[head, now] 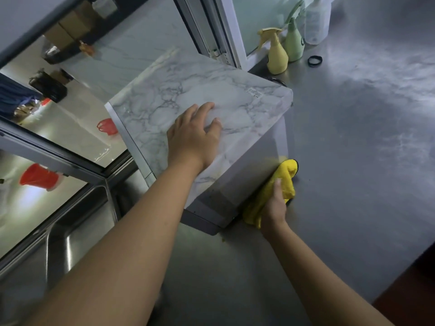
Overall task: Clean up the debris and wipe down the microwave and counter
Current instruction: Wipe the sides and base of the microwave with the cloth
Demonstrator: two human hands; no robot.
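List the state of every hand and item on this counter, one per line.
left hand: palm down, resting on the microwave top.
right hand: gripping the yellow cloth.
yellow cloth: bunched, pressed where microwave side meets counter.
microwave: marble-patterned top; door not visible.
yellow spray bottle: upright.
green spray bottle: upright.
clear bottle: upright.
black band: lying flat on the counter.
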